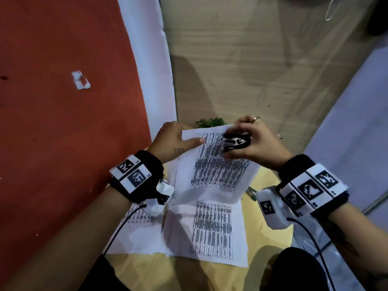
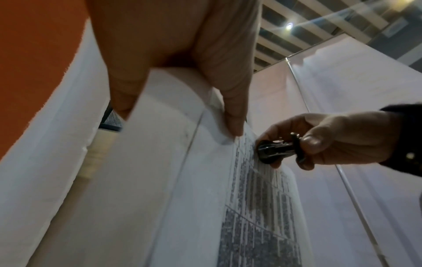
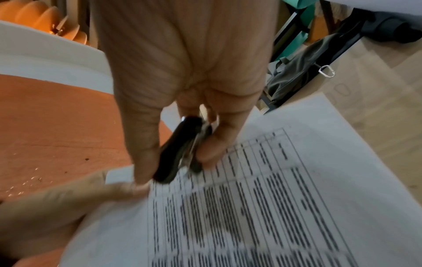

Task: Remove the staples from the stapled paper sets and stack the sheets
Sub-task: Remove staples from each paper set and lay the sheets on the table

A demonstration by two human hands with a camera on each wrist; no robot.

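A stapled paper set (image 1: 216,169) printed with dense tables is held up above the yellow table. My left hand (image 1: 174,139) pinches its top left corner, thumb on the front, fingers behind (image 2: 228,101). My right hand (image 1: 252,141) grips a black staple remover (image 1: 236,142) between thumb and fingers at the sheet's top edge (image 3: 180,153). The remover (image 2: 278,150) touches the printed face. The staple itself is not visible. Two loose printed sheets (image 1: 210,227) lie flat below on the yellow table (image 1: 189,274).
An orange-red panel (image 1: 63,101) with a torn paper scrap (image 1: 80,80) is on the left. Wood-look floor (image 1: 252,70) lies beyond. A small green plant (image 1: 211,122) peeks over the sheet's top. A white partition (image 1: 357,122) stands on the right.
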